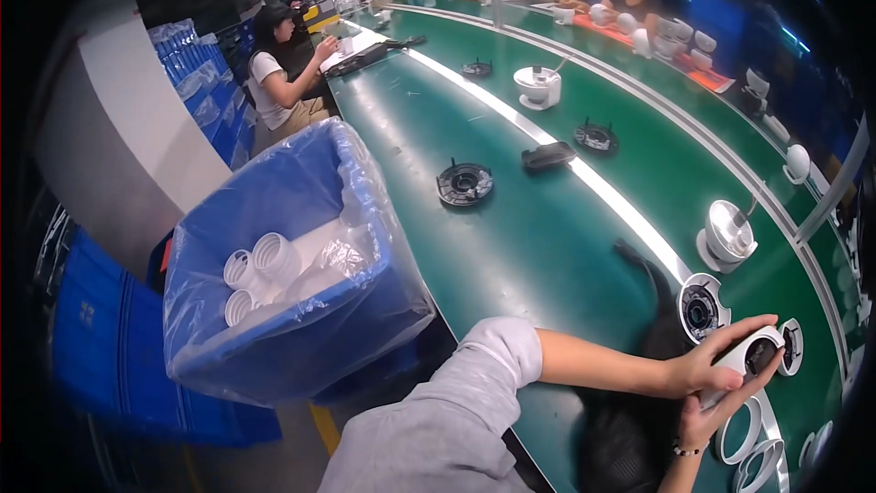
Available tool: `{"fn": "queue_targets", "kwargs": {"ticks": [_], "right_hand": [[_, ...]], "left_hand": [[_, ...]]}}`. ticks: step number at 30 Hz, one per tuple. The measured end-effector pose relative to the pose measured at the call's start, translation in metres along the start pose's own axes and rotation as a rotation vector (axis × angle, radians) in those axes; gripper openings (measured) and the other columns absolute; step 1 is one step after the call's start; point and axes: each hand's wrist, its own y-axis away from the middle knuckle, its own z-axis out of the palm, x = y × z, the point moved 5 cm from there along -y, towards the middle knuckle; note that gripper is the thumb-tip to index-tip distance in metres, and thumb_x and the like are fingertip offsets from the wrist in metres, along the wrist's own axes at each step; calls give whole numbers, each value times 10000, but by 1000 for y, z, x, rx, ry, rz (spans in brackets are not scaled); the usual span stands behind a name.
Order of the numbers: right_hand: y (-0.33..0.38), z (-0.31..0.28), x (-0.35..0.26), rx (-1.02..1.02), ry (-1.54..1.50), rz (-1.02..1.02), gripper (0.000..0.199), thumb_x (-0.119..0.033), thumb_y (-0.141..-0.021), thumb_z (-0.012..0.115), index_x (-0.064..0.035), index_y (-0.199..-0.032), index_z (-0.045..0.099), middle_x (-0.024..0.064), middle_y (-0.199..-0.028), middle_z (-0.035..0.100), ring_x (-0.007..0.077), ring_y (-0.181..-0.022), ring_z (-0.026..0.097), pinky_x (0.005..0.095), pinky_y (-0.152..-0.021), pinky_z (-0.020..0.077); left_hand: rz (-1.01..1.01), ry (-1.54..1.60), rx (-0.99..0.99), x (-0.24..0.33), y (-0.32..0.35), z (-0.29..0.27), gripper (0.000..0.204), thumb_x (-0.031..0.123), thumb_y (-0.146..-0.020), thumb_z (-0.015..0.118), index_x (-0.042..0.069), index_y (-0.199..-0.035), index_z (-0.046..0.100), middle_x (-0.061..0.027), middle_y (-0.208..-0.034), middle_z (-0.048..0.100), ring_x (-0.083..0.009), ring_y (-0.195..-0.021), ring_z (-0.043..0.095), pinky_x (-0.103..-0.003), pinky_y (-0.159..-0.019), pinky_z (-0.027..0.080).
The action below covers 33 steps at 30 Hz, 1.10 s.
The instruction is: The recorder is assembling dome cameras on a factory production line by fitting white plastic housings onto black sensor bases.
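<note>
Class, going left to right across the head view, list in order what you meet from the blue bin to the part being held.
Lined blue bin → round black part → black block → second round black part → held white part.

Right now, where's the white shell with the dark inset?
Head view, lower right: the white shell is in left hand and right hand, just up-frame of the white rings.

No legible text, nos. or signs in view — a blue crate (123, 347) at far L has small yellowish marks (87, 312) on its side, too blurred to read w/ certainty.
</note>
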Motion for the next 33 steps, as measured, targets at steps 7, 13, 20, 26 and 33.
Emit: {"fn": "queue_targets", "kwargs": {"ticks": [7,13,20,26,33], "right_hand": [[-18,-7,19,175,-115,14,968,-691,-694,327,10,-1316,85,215,-1320,198,340,-1215,240,416,-978,235],[-29,-35,45,225,-560,527,689,-536,-859,196,38,-1211,341,135,-1174,433,233,-1075,430,335,-921,327],[-13,-54,89,386,-753,809,644,-540,-862,221,6,-1110,456,100,-1067,502,207,-977,473,332,-888,342],[-17,-54,94,422,-236,633,542,-333,-922,213,70,-1282,168,156,-1369,140,208,-1278,104,290,-1038,79],[-40,-61,90,-14,-497,684,499,-417,-893,291,9,-1106,438,109,-950,541,153,-801,548,252,-667,452]], "left_hand": [[75,-18,-40,3,-17,10,930,382,-570,637,3,-1298,199,-98,-1181,398,-168,-1104,390,-274,-945,280],[121,68,-99,10,-17,19,901,416,-615,600,8,-1303,185,-102,-1188,401,-189,-1094,408,-285,-929,302],[353,-885,-200,31,-21,12,746,352,-537,575,-89,-1121,430,-229,-1013,533,-326,-864,571,-326,-747,464],[267,-1283,-53,31,-16,0,323,259,-650,606,18,-853,534,-133,-630,532,-277,-522,555,-325,-468,446],[-389,-474,373,-6,-44,-137,305,352,-851,404,83,-940,517,-37,-813,580,-131,-769,562,-279,-649,466]]}}
